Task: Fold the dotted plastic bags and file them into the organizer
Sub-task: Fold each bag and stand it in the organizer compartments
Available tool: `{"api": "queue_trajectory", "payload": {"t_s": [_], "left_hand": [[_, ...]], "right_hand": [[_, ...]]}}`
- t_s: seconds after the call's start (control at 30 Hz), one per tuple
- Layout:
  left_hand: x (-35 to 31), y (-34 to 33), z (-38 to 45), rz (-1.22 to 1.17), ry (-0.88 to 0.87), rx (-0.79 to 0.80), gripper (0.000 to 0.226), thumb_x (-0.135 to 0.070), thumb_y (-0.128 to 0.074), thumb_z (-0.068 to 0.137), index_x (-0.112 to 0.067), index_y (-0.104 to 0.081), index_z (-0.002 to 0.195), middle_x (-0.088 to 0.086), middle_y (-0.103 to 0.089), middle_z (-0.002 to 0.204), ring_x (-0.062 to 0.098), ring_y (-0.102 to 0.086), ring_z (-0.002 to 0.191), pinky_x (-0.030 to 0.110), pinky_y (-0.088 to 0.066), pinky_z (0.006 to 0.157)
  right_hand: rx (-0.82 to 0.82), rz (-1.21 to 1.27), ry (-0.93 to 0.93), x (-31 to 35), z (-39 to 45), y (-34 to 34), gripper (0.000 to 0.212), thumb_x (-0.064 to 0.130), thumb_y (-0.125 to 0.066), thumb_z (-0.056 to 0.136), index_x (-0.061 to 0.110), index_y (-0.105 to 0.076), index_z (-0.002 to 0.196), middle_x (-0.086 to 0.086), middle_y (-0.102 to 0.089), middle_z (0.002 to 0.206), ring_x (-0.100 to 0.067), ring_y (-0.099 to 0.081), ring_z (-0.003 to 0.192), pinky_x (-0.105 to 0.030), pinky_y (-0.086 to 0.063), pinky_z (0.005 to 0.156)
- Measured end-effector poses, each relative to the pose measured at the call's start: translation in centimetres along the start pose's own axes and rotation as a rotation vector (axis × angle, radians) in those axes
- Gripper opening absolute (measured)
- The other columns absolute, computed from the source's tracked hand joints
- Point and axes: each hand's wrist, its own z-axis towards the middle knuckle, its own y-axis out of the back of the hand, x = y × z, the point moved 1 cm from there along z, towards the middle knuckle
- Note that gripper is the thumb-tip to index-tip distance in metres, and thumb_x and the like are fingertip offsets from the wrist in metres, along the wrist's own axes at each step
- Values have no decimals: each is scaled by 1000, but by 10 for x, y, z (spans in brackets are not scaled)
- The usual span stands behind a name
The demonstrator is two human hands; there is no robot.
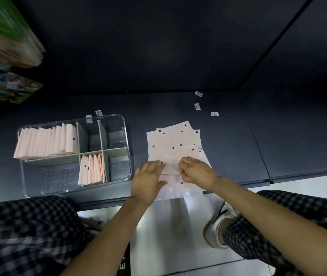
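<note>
left hand flat (pressing bag), right hand pinching

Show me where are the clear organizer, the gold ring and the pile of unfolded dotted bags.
clear organizer (124,124): head view, far right rim.
gold ring (187,160): head view, on a right-hand finger.
pile of unfolded dotted bags (173,139): head view, top sheet.

Dark shelf (dimly lit), dark back panel, pale floor.

Dim overall, light from above glaring off the pale floor beneath my arms; upper-left packages motion-blurred, edges bowed by wide-angle distortion.
</note>
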Motion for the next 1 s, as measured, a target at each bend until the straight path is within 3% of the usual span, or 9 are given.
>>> {"api": "queue_trajectory", "payload": {"t_s": [0.13, 0.27, 0.43, 0.53, 0.6, 0.67, 0.73, 0.83, 1.0], "left_hand": [[4, -3, -19, -178, 100, -85, 27, -22, -64, 86, -21, -67, 113, -4, -65, 114, 20, -56, 107, 27, -34, 88], [10, -3, -28, -387, 253, -162, 14, -6, -65, 83, -13, -74, 90, 4, -71, 90, 24, -62, 86, 25, -40, 67], [15, -2, -18, -440, 360, -111, 13, -10, -61, 89, -13, -71, 95, 11, -71, 88, 31, -61, 86, 34, -47, 69], [12, -6, -14, -440, 368, -113, 14, -9, -57, 90, -10, -68, 97, 16, -67, 88, 31, -56, 93, 34, -44, 72], [8, -8, -12, -428, 386, -117, 14, -9, -54, 92, -9, -66, 99, 18, -65, 88, 32, -51, 98, 35, -42, 76], [5, -10, -9, -433, 419, -137, 16, -13, -51, 94, -10, -64, 104, 18, -65, 88, 32, -50, 100, 37, -43, 78], [4, -10, -5, -468, 479, -168, 22, -19, -49, 96, -9, -60, 113, 17, -66, 94, 33, -52, 101, 36, -42, 81], [-3, -6, -2, -551, 543, -249, 29, -19, -52, 95, -10, -53, 123, 14, -65, 104, 33, -55, 102, 36, -42, 81], [-29, -9, -11, -244, 153, -383, 44, -9, -70, 81, -6, -57, 124, 17, -56, 126, 37, -53, 115, 46, -45, 96]], "right_hand": [[78, 374, -22, 7, -18, -2, 5, 8, -48, 85, 13, -50, 85, 0, -52, 93, -13, -45, 77, -26, -42, 74], [155, 632, -111, 6, -26, -8, 9, 8, -45, 85, 16, -45, 79, 6, -49, 81, -8, -40, 71, -20, -38, 71], [99, 883, -242, -9, -25, -9, 14, 36, -68, 82, 31, -58, 91, 15, -63, 93, 1, -57, 87, -10, -43, 71], [17, 1023, -364, -20, -23, -13, 18, 23, -74, 80, 27, -62, 93, 6, -66, 97, -12, -61, 89, -18, -45, 76], [-72, 1041, -481, -23, -19, -15, 8, 17, -67, 86, 18, -60, 84, -5, -56, 75, -19, -49, 67, -27, -38, 61], [-119, 1022, -599, -24, -12, -19, 28, 20, -63, 90, 16, -47, 68, -3, -36, 61, -17, -31, 57, -29, -25, 52], [-107, 888, -651, -25, -3, -21, 47, 25, -60, 91, 17, -28, 59, 2, -27, 58, -16, -26, 58, -31, -21, 52], [-46, 720, -701, -26, 7, -21, 51, 31, -55, 93, 16, -24, 57, 2, -31, 58, -19, -34, 66, -31, -23, 52], [2, 658, -740, -29, 16, -20, 51, 35, -55, 93, 14, -27, 56, 1, -34, 57, -23, -39, 67, -25, -26, 44]]}}
